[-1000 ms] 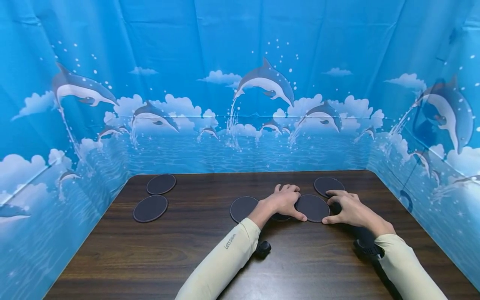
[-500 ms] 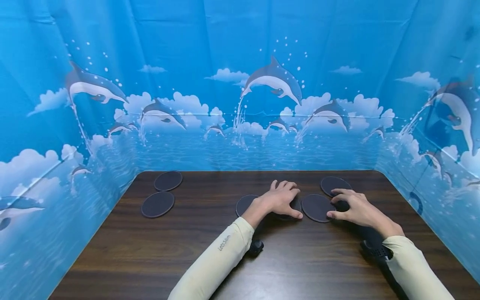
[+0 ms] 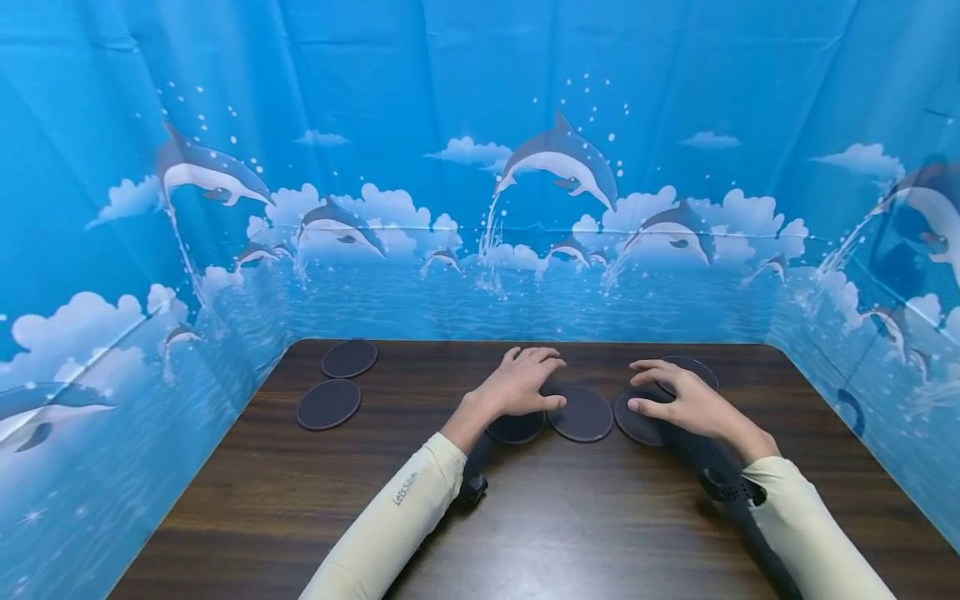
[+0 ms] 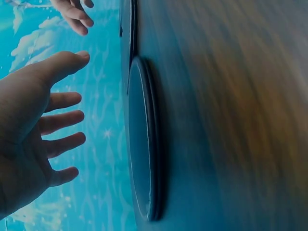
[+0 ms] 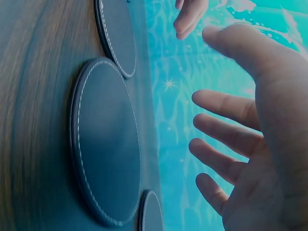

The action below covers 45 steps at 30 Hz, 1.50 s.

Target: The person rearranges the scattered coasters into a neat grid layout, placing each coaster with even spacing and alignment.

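Three dark round coasters lie in a row on the table: a left coaster (image 3: 517,429), a middle coaster (image 3: 581,414) and a right coaster (image 3: 637,423). My left hand (image 3: 513,385), fingers spread, is over the left one and partly covers it; in the left wrist view the palm is raised beside that coaster's edge (image 4: 149,144) and grips nothing. My right hand (image 3: 690,402) hovers above the right coaster, thumb and fingers apart and nothing between them. The right wrist view shows this coaster (image 5: 108,144) flat, with pale stitching round its rim. Behind the right hand lies another coaster (image 3: 701,373), partly hidden.
Two more coasters, a far one (image 3: 349,358) and a nearer one (image 3: 328,405), lie at the back left of the dark wooden table (image 3: 300,500). A blue dolphin-print curtain (image 3: 480,300) stands along the table's back and sides.
My left hand has moved left off the middle coaster to above the left one. The right hand has drawn up and left over the right coaster. The head view has turned slightly left.
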### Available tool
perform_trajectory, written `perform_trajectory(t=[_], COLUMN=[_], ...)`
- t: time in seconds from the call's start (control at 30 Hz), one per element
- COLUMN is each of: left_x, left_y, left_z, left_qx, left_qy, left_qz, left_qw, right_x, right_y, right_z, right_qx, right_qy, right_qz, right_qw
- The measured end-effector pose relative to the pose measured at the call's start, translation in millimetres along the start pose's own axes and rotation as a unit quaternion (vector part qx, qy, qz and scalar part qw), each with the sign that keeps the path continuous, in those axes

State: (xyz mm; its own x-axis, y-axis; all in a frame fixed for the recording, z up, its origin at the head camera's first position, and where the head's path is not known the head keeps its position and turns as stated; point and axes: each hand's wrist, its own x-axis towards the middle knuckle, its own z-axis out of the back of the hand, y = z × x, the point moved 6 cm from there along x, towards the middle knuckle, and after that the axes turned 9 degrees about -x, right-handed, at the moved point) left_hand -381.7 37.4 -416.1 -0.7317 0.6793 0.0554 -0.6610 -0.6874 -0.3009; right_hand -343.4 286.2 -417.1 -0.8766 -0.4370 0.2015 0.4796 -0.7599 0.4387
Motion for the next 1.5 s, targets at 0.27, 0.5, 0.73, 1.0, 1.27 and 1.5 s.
perform_trajectory(t=[0.27,0.5,0.73,1.0,1.27,1.5], left_x=[-15.6,-28.2,-44.6,-63.2,-76.8,-89.0], left_y=[20.1,39.5,58.2,78.6,101.2,122.6], left_z=[4.3,11.3,15.6,21.2,30.4,47.9], left_qx=[-0.003,-0.003,-0.011,-0.007,-0.019,-0.032], left_qy=[-0.010,-0.022,-0.022,-0.021,-0.028,-0.043], left_qz=[0.013,0.033,0.057,0.081,0.106,0.124], left_qw=[0.9999,0.9992,0.9981,0.9965,0.9938,0.9909], right_x=[13,32,53,74,96,111], right_y=[10,25,44,65,89,106], right_z=[-17,-28,-41,-62,-80,-96], right_qx=[0.010,0.023,0.043,0.044,0.061,0.058], right_qy=[-0.001,0.006,0.019,0.038,0.049,0.061], right_qz=[0.006,0.019,0.033,0.062,0.089,0.102], right_qw=[1.000,1.000,0.998,0.996,0.993,0.991])
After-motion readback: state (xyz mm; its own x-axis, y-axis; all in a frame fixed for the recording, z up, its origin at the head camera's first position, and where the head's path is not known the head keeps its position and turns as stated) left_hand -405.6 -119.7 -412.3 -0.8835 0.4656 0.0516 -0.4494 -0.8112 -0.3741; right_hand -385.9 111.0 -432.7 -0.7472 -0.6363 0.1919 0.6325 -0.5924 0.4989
